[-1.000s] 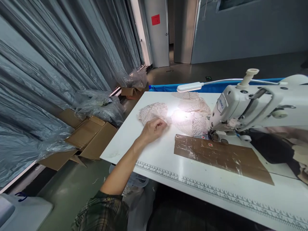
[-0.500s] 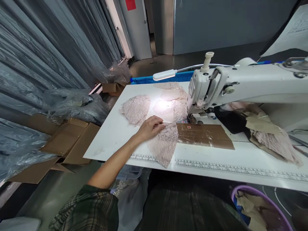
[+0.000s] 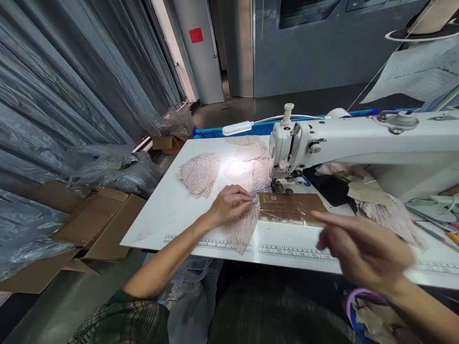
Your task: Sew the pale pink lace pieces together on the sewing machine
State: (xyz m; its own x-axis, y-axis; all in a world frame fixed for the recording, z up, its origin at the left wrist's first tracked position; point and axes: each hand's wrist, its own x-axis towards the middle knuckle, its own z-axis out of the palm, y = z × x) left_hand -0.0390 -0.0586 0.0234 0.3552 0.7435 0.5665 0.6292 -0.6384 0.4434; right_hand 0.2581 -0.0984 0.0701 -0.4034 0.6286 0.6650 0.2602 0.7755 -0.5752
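Note:
My left hand (image 3: 232,204) pinches the upper edge of a pale pink lace piece (image 3: 242,231), which hangs toward the table's ruler edge. Behind it, more pink lace (image 3: 251,167) lies under the lamp, beside the needle area of a white sewing machine (image 3: 283,150). A separate lace piece (image 3: 200,174) rests flat on the left. My right hand (image 3: 366,248) is over the front of the table, right of a brown taped strip (image 3: 290,209). It is smeared by motion, and its fingers are partly curled; whether it holds anything is unclear.
A small white lamp (image 3: 237,128) reaches over the cloth. Fabric scraps (image 3: 373,193) and tools lie under the machine arm. A purple-rimmed bin (image 3: 349,306) stands below the table at right. Open cardboard boxes (image 3: 91,217) and plastic sheeting sit on the floor at left.
My right hand has come into view from the lower right. My left hand has closed into a pinch on the lace and lifted its upper edge slightly. The view has shifted.

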